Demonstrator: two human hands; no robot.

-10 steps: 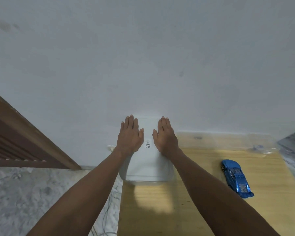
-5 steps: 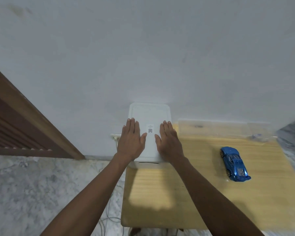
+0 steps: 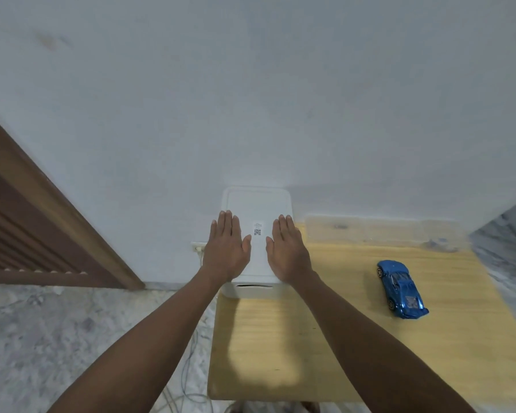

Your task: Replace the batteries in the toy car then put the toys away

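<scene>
Counting what lies in view gives one white lidded box (image 3: pixel 258 204), one blue toy car (image 3: pixel 401 289), one clear plastic bag (image 3: pixel 379 231) and two hands, all at one wooden table (image 3: pixel 355 338) set against a pale wall (image 3: pixel 251 99). Both hands press palm-down on the box lid with fingers straight and close together, holding nothing: the left hand (image 3: pixel 225 248) sits on the lid's left half, the right hand (image 3: pixel 286 248) on its right half, with a small printed code label (image 3: pixel 257 229) showing between them. Compared with the frame a second ago, more of the lid shows beyond the fingertips and the near handle slot of the box is now visible below the wrists, while the table's near edge has come into sight. The car rests on the tabletop on its wheels, well apart from the right hand and off to its right, nose toward the near edge, untouched. The bag lies flat along the table's far edge beside the box.
</scene>
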